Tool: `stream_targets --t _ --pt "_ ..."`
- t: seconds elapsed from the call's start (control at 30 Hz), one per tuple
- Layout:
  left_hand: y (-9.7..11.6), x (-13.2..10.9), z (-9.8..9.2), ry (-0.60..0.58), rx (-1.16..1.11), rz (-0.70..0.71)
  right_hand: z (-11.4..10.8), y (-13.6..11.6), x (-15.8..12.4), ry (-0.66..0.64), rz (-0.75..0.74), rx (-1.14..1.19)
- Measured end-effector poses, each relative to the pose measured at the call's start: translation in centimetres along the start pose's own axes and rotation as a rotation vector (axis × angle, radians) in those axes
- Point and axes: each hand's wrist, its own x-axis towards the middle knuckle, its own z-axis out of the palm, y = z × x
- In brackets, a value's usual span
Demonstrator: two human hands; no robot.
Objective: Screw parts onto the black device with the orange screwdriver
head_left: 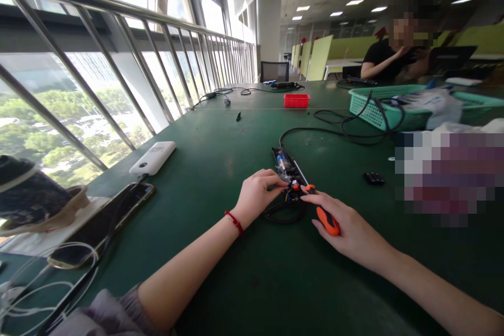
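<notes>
An opened power tool (284, 164) with a blue and silver motor and coloured wires lies on the green table. My left hand (258, 194), a red string on its wrist, pinches at the wired end of the tool; what its fingertips hold is too small to make out. An orange and black screwdriver (327, 221) is in my right hand (346, 223), its shaft pointing up and left alongside the tool. My right fingertips are close to the wires. A black cable runs from the tool's far end, and a dark loop of cable lies under its near end.
At the left are a white power bank (153, 158), a phone (102, 226) and white cables. A red tray (296, 101) and a green basket (378, 115) stand farther back. A small black part (374, 178) lies at the right. A person (394, 60) sits across the table.
</notes>
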Motion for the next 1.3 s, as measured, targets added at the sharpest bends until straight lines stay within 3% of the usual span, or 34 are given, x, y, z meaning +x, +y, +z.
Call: stream_targets --t 0.17,0.3,0.43,0.53,0.67,0.9,1.13,1.3 --pt "0.3 0.2 -0.2 -0.023 0.041 -0.030 0.1 0.3 0.0 0.012 -0.009 -0.007" --pt "0.1 0.2 -2.1 -0.079 0.139 -0.002 -0.1 0.3 -0.1 -0.019 0.005 -0.010" --pt "-1.0 -0.3 -4.4 -0.139 0.243 -0.164 -0.1 0.4 -0.2 -0.015 0.016 -0.026" --pt "-1.8 -0.8 -5.1 -0.214 0.180 -0.223 -0.1 0.4 -0.3 -0.001 0.010 -0.028" --pt "-1.6 -1.1 -4.4 -0.243 0.150 -0.235 -0.1 0.4 -0.2 0.009 -0.003 -0.033" --pt "-0.3 -1.2 -2.7 -0.164 0.247 -0.125 0.1 0.5 -0.2 0.015 -0.006 -0.037" --pt "0.6 0.6 -1.4 -0.030 0.226 -0.044 0.3 0.5 -0.1 0.044 -0.026 -0.030" --pt "1.2 1.5 -0.8 -0.022 0.277 -0.028 0.1 0.3 -0.1 0.007 -0.007 -0.009"
